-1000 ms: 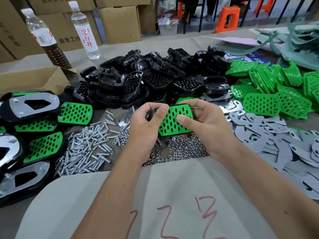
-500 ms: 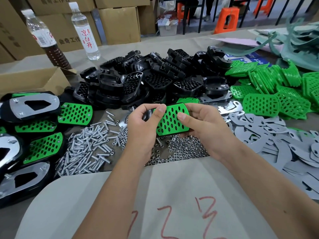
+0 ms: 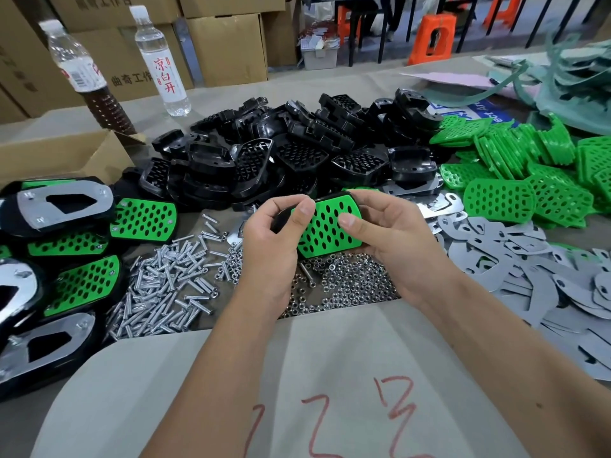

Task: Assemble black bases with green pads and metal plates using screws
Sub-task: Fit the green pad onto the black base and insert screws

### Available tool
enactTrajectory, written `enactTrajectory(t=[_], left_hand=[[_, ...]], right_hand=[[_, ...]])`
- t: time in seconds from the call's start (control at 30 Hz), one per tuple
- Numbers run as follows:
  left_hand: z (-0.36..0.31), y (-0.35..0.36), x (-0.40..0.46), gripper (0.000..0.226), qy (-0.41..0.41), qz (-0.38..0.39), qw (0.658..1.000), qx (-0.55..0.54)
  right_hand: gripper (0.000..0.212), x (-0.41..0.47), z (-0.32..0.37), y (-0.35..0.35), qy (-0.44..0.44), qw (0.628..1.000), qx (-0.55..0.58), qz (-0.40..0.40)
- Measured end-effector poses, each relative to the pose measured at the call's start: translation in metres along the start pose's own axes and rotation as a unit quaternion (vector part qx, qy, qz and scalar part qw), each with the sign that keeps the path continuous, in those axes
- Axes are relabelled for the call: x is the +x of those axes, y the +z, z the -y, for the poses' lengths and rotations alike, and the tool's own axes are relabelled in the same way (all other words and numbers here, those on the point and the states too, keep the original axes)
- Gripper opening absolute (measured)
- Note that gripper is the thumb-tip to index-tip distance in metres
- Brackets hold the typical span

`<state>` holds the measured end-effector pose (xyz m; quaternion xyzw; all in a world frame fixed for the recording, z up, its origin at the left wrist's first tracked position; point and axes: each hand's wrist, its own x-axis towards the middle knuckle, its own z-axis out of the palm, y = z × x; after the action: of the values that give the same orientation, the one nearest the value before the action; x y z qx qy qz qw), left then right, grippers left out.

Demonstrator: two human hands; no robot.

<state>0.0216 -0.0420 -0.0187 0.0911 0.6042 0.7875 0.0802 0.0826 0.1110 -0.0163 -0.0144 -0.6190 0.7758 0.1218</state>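
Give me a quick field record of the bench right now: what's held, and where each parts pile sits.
held part: green pad seated on a black base, in both hands
left hand: grips its left end
right hand: supports right end, thumb on pad
screws: pile left of hands
nuts: pile under hands
black bases: heap behind hands
loose green pads: far right
metal plates: right
finished units: far left

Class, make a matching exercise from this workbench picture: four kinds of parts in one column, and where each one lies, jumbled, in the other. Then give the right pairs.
Things:
1. loose green pads
2. screws
3. black bases
4. grey plates

Places:
A. far middle heap
B. near right
C. far right
D. left of the hands

Pairs: 1-C, 2-D, 3-A, 4-B
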Motion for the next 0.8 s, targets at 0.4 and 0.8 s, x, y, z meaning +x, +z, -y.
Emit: enactTrajectory(t=[0.4, 0.8], left_hand=[[0.014, 0.008, -0.001, 0.023, 0.101, 0.007, 0.989, 0.11], [0.001, 0.01, 0.002, 0.024, -0.025, 0.046, 0.995, -0.088]], right_hand=[[0.037, -0.001, 0.001, 0.0, 0.011, 0.997, 0.038, -0.061], [0.045, -0.006, 0.006, -0.008, 0.037, 0.992, 0.118, 0.032]])
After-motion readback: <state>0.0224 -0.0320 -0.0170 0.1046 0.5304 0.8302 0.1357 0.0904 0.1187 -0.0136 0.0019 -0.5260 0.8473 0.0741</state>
